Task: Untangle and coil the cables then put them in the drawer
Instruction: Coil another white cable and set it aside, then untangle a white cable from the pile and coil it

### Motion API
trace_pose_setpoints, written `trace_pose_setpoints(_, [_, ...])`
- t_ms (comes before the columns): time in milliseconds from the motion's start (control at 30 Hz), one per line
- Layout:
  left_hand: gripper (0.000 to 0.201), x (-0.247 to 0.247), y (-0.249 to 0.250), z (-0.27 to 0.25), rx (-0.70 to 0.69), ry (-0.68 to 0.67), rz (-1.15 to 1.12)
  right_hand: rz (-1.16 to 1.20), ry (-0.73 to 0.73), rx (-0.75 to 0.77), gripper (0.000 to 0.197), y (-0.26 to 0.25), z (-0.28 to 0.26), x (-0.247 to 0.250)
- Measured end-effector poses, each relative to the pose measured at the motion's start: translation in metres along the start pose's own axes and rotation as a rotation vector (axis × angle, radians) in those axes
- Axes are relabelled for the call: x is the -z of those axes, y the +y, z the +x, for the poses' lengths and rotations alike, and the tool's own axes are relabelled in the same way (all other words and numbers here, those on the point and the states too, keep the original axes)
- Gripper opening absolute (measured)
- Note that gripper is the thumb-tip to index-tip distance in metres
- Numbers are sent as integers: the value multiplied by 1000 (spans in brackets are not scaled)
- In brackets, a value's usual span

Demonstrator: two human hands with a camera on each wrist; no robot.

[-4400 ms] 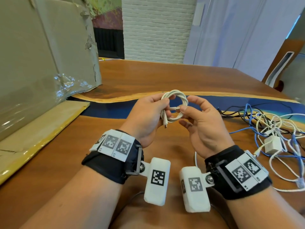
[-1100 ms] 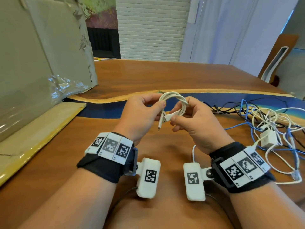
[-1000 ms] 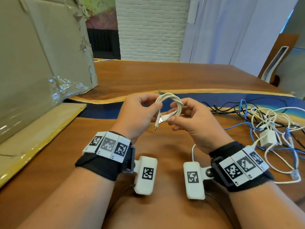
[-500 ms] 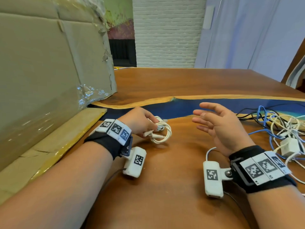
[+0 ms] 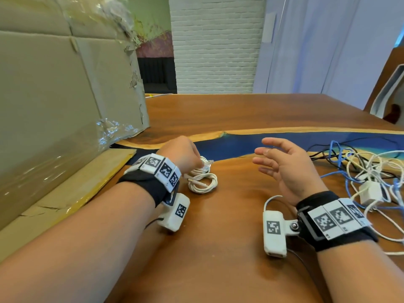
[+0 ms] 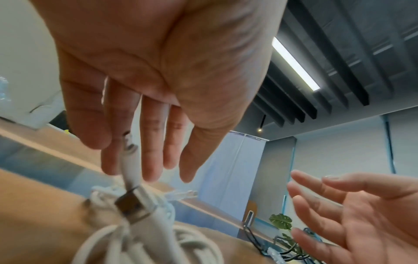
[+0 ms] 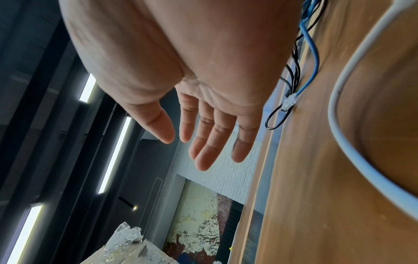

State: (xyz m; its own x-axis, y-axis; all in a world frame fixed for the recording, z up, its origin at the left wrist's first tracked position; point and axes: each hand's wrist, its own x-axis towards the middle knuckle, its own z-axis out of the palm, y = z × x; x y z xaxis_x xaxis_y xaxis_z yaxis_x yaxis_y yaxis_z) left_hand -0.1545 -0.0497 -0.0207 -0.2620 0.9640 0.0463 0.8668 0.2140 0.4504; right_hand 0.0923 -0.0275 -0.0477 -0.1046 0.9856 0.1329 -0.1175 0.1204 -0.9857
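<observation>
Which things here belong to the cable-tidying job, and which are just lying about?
Part of the job:
- coiled white cable, at the left hand
- tangled pile of cables
- white adapter in that pile
- right hand, empty

Just lying about:
- cardboard box
- crumpled tape on it

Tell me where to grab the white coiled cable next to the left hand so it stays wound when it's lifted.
Pinch across the bundled strands of the white coiled cable on its near-right arc, coming from above with the free right hand. The coil lies flat on the table, so one grip round all its strands should keep it wound. Avoid the loose USB plug, which would probably unwind it.
</observation>
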Motion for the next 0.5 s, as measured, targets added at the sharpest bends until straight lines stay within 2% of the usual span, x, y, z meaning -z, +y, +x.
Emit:
trace_pose_setpoints(67, [9, 1, 12, -4, -76, 72, -40, 6, 20, 7, 21, -1, 3, 5])
trace_pose_setpoints(133, [14, -1, 35, -12, -220, 71, -100, 20, 40, 22, 18, -5, 7, 13])
trace_pose_setpoints(200, [15, -11, 63, -21, -333, -32, -141, 38, 72, 41, 15, -9, 11, 22])
trace_pose_setpoints(300, [14, -36, 97, -26, -405, -259, -125, 27, 147, 70, 15, -14, 15, 39])
trace_pose_setpoints(433, [41, -73, 124, -28, -474, -502, 5, -26, 199, 77, 15, -23, 17, 63])
trace_pose_setpoints(500, [32, -82, 128, -29, -501, -569, 81, -34, 176, 71, 14, -24, 17, 71])
